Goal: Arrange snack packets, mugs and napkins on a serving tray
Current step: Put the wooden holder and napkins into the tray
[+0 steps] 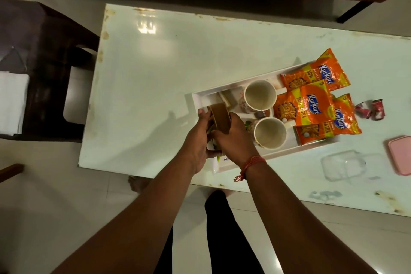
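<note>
**Fingers on brown holder at tray end**

Fingers (231, 121) of both hands pinch a brown napkin holder (65, 118) over the white tray's (201, 95) near end. Mugs (260, 95) and orange snack packets (308, 104) lie on it. Glossy pale counter (151, 73), chipped edges; tiled floor (66, 207), dark chair (44, 51) alongside.

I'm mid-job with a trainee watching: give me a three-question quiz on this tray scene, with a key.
1. True or false: both mugs on the white serving tray stand upright and look empty.
2. How many orange Kurkure packets lie at the tray's far right end? A) two B) three C) five
3. Fill in: the left hand and right hand together hold a ______ object over the tray's left end.

Key: 1 true. 2 B. 3 brown; it looks flat, but what it is cannot be told.
</note>
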Demonstrator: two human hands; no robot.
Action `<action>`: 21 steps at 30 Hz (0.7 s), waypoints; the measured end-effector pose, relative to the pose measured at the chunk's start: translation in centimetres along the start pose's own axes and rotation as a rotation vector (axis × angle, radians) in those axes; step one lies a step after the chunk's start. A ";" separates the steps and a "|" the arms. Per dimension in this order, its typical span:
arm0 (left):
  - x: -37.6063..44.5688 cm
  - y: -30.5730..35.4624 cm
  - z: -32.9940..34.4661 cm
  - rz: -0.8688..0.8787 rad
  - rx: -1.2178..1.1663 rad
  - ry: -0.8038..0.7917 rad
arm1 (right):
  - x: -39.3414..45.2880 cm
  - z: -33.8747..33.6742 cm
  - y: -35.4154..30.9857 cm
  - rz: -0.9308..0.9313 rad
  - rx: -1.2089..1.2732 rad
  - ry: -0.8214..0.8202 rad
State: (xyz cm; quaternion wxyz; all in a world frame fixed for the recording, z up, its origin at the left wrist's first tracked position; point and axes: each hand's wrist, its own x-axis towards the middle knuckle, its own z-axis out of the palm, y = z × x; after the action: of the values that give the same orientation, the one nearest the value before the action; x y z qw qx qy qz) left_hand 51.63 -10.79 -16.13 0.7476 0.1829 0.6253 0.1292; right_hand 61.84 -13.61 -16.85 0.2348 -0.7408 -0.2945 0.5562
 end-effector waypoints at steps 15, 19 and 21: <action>-0.6 0.5 -3.8 0.130 -0.071 0.100 | -2.6 2.1 -1.3 -0.234 -0.352 0.263; -1.6 1.5 -8.0 0.166 -0.119 0.141 | -4.0 6.0 -3.0 -0.307 -0.466 0.226; -2.1 2.3 -10.9 0.176 -0.125 0.170 | -4.3 8.7 -4.1 -0.310 -0.509 0.205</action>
State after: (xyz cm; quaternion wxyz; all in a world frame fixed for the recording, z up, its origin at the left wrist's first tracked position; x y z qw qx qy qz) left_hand 40.57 -8.38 -14.86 0.6875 0.1786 0.6588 0.2479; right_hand 51.88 -13.48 -13.52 0.1523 -0.7743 -0.5083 0.3447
